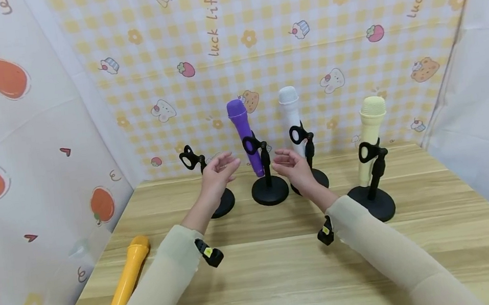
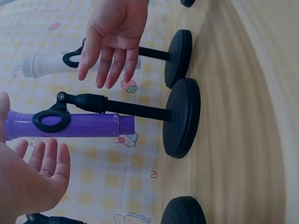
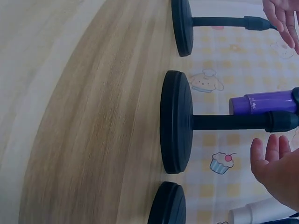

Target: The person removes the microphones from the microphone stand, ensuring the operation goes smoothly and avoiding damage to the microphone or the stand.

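My left hand (image 1: 218, 175) and right hand (image 1: 295, 169) hover on either side of the purple microphone (image 1: 240, 119), fingers apart and holding nothing. That microphone leans in the clip of a black desk stand (image 1: 270, 191) with a round base. In the left wrist view the left hand's (image 2: 39, 175) loosely bent fingers are close beside the purple barrel (image 2: 91, 125). The right hand's (image 3: 278, 163) fingers point towards the stand's stem in the right wrist view. Behind the right hand, a white microphone (image 1: 288, 97) sits in another stand (image 1: 320, 177).
Partly behind my left hand stands a black stand (image 1: 224, 205) whose clip holds no microphone. On the right, a pale yellow microphone (image 1: 372, 117) is clipped in its stand (image 1: 379, 207). An orange microphone (image 1: 123, 287) lies at the table's left edge. Patterned cloth (image 1: 252, 69) hangs behind.
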Available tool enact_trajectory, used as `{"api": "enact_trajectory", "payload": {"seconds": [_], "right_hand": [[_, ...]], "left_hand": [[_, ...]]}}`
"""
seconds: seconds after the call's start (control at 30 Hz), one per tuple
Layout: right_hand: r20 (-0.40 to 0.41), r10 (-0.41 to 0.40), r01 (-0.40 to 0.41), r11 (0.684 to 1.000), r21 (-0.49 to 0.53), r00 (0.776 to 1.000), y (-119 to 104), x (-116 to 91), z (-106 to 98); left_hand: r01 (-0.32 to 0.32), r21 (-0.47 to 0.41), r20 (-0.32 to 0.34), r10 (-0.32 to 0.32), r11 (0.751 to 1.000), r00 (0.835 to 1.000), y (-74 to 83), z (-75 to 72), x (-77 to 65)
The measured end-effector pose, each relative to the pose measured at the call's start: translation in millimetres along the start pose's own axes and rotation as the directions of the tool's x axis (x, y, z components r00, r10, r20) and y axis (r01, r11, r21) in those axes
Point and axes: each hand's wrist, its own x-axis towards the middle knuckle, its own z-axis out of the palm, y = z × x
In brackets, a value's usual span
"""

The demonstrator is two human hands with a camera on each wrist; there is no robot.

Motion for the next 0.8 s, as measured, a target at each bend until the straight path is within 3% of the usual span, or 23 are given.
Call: {"api": "enact_trajectory", "payload": {"seconds": [0.4, 0.63, 0.8], "right_hand": [[-0.067, 0.002, -0.002, 1.0, -0.009, 0.998, 12, 18, 8], [-0.058, 0.034, -0.031, 0.998, 0.046, 0.998, 14, 23, 10], [-0.063, 0.047, -0.041, 0.995, 0.088, 0.997, 16, 26, 15]], "left_hand": [[-0.068, 0.026, -0.097, 0.07, 0.997, 0.993, -2.7, 14.7, 33.9], [-0.071, 0.009, -0.168, 0.071, 0.997, 0.983, -3.0, 20.6, 47.4], [-0.068, -0.01, -0.177, 0.065, 0.998, 0.982, -4.1, 25.0, 59.3]]}}
